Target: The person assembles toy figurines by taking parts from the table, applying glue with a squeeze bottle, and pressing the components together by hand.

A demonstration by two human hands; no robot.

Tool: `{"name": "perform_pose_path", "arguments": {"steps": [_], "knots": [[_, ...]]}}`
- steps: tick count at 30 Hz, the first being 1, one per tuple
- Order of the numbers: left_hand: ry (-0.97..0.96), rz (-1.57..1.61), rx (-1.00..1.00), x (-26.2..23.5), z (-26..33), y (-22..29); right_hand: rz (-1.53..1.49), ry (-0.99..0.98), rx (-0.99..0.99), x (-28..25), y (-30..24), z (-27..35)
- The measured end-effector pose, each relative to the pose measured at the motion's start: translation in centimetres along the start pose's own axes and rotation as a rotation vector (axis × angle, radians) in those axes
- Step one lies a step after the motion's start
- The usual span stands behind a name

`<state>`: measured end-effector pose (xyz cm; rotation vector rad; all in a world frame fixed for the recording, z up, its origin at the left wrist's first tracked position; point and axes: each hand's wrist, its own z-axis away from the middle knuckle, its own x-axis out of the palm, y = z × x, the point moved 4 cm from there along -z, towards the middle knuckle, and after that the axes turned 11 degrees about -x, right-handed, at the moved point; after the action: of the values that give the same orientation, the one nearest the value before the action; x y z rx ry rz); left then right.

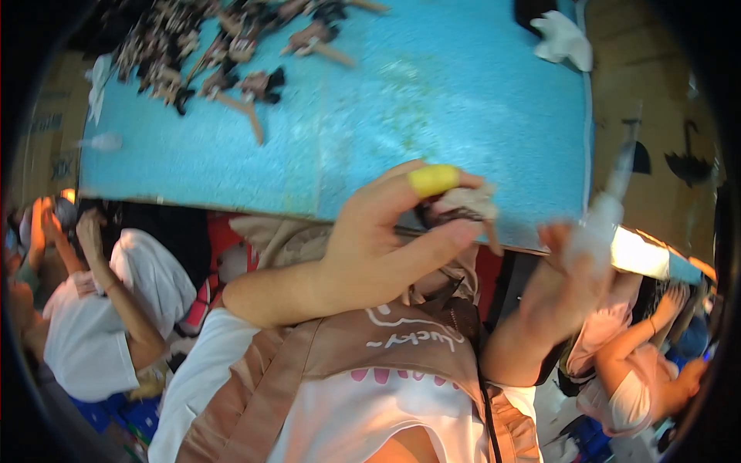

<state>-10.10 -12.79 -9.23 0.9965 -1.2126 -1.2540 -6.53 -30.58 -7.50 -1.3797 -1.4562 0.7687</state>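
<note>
One blue foam work mat [432, 100]. One heap of small dark-and-tan doll-like pieces on sticks [208, 46] at its far left corner, too tangled to count; at least three lie singly at the heap's edge. One such piece [455, 208] between the fingers of the left hand [378, 247]. One yellow finger guard [432, 180]. One clear applicator tool [606, 208] in the right hand [556, 301], blurred. One crumpled white cloth [563, 38]. Two other people, one at each side.
</note>
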Motion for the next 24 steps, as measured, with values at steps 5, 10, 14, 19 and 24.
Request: {"name": "perform_pose_path", "arguments": {"steps": [5, 10, 14, 19, 24], "knots": [[0.129, 0.298, 0.016, -0.5, 0.5, 0.0, 0.357, -0.386, -0.165, 1.9, 3.4, -3.0], [0.059, 0.348, 0.082, 0.1, -0.1, 0.3, 0.805, -0.445, -0.465, 2.7, 3.7, -4.5], [0.164, 0.235, 0.014, 0.6, -0.2, 0.3, 0.776, -0.305, -0.556, 1.2, 1.9, -4.0], [0.157, 0.328, 0.029, -0.1, -0.5, 0.3, 0.808, 0.132, -1.014, -5.7, -3.2, -4.3], [0.074, 0.369, 0.013, 1.1, -0.4, 0.8, 1.344, -0.093, -0.445, -14.1, 2.1, -15.5]]}}
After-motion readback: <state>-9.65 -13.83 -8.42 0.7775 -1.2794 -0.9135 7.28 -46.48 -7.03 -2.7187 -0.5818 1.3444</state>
